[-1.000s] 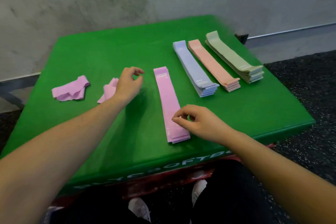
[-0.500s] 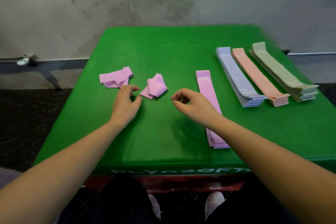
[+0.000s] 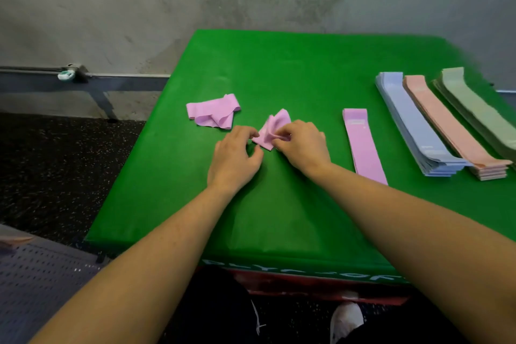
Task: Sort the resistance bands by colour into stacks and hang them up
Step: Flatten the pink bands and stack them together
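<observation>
So both hands are on the crumpled pink band [image 3: 275, 127] in the middle of the frame, on the green worktop [image 3: 293, 70]. The right hand [image 3: 303, 144] has its fingertips pinched on a fold of it, so that grip is closed on the band. The left hand [image 3: 233, 158] sits curled right at the band's lower left corner, touching it by the look of things, but I honestly can't tell whether that grip has actually caught any material or is just resting against it.

A second crumpled pink band [image 3: 213, 112] lies just up and left of the hands, untouched. The flat pink stack [image 3: 363, 145] is right of centre, and the blue stack [image 3: 413, 126], peach stack [image 3: 449, 128] and green stack [image 3: 480, 112] line up along the right edge of the frame, already neat.

My take on doing this step well — get a pinch on each end of the loop and pull the hands apart gently, so the twists drop out rather than tighten. These look thin and stretchy, so yanking just snaps it back into a knot. Once it lies flat as a doubled strip, lay it lengthwise on the pink stack with the ends lined up — a skewed one makes the whole pile slide when it gets lifted for hanging. Then the other crumpled one, same treatment.
</observation>
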The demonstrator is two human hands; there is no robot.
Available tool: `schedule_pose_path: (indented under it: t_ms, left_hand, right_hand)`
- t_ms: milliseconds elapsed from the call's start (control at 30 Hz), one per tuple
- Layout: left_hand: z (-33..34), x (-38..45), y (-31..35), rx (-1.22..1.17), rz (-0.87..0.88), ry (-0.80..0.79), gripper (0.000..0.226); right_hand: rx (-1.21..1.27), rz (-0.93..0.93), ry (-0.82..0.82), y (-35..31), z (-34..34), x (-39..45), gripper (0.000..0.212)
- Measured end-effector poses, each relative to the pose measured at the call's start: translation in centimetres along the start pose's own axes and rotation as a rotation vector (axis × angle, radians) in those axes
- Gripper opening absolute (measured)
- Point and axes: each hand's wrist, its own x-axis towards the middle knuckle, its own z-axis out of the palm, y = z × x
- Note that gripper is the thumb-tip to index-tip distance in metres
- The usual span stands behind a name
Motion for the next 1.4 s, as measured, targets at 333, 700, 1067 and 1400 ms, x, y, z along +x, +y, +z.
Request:
schedule_pose_path:
  t_ms: [333,700,1067,1400]
  left_hand:
    - [-0.4,-1.2,0.2,0.030,0.327,-0.082,0.060]
    - [-0.7,-4.3,1.9,-0.280,0.247,-0.150,0.014]
    - [-4.2,-8.8,6.0,-0.867,-0.198,-0.238,0.014]
    - [-7.2,-10.9,9.0,-1.279,-0.358,-0.348,0.032]
  right_hand:
    - [0.365,-0.061,-0.066,0.8,-0.9,-5.3,0.013]
    - [0.718,0.188,-0.046,1.1,-6.1,-9.7,0.021]
    - [0.800,0.144,-0.095,1.6,-10.6,-13.7,0.018]
    - [0.647,-0.156,-0.057,2.2,-13.2,-17.7,0.020]
